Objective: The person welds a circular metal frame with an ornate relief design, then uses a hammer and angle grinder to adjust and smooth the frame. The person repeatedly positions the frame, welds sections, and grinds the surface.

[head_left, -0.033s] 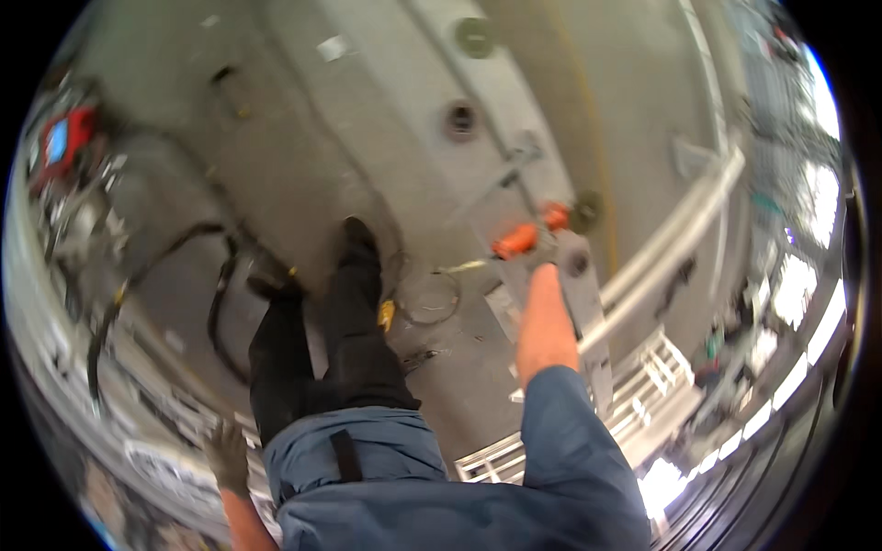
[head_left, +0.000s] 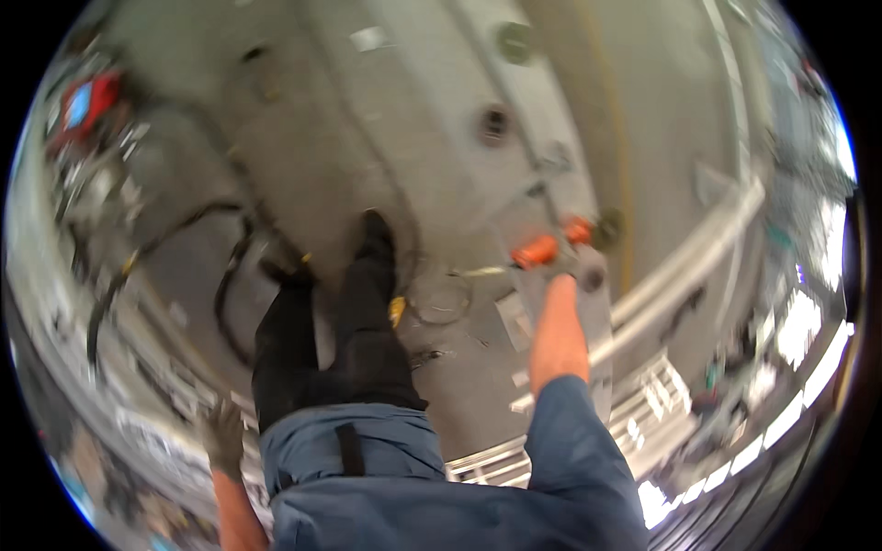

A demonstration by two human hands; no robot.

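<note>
The orange tool (head_left: 535,253) is held in the grip of the right hand (head_left: 567,261), at the pale counter (head_left: 549,103) on the right (whether resting there cannot be told); it is best kept steady and clear of the thin looped cable (head_left: 443,323). The left hand (head_left: 223,439), near left, is loosely spread, nothing seen in it. The grey floor (head_left: 322,138) is crossed by dark hoses (head_left: 220,296).
</note>
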